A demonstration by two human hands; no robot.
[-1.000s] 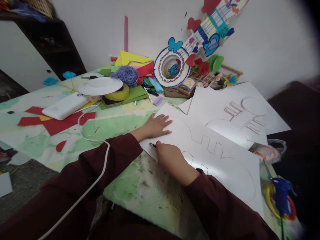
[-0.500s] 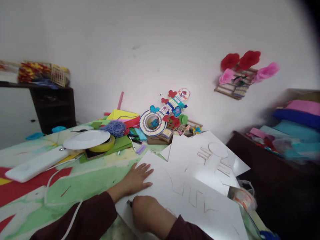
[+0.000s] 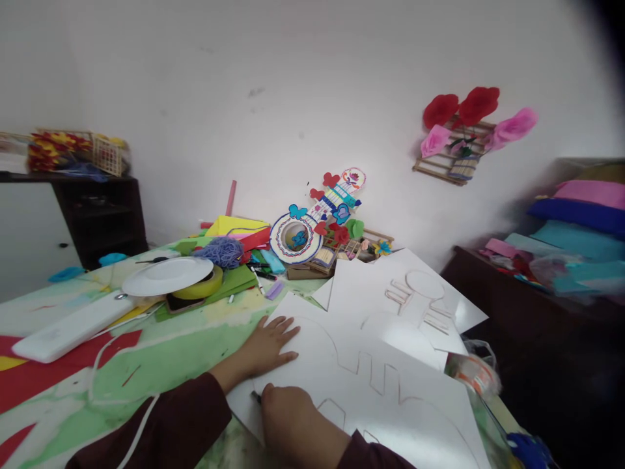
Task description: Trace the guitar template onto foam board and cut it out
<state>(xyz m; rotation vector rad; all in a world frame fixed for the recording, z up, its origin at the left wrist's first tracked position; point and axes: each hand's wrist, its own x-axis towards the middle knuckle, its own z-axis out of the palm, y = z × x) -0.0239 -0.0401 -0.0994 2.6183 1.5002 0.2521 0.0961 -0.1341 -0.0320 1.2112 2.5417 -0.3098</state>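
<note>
Presently, white plate (image 3: 168, 275): left of frame, apart from both hands.
Dark pen (image 3: 256, 397): lower middle; I can't tell whether its tip touches paper.
Left hand (image 3: 271, 345): flat, fingers spread, gripping nothing.
Right hand (image 3: 293, 417): closed round the pen.
Drawn-on sheet (image 3: 322, 371): lower middle to lower right, under both hands.
Paper flowers (image 3: 481, 107): upper right, unseen a second ago; my view tilted up, yet both hands stay by the sheet's left edge, so I judge the pen work undisturbed.

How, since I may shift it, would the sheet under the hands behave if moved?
The sheet looks thin, so it would probably sag if lifted by one edge. Its sheen suggests a slippery face. With the left hand spread on it, pushing might buckle it.
</note>
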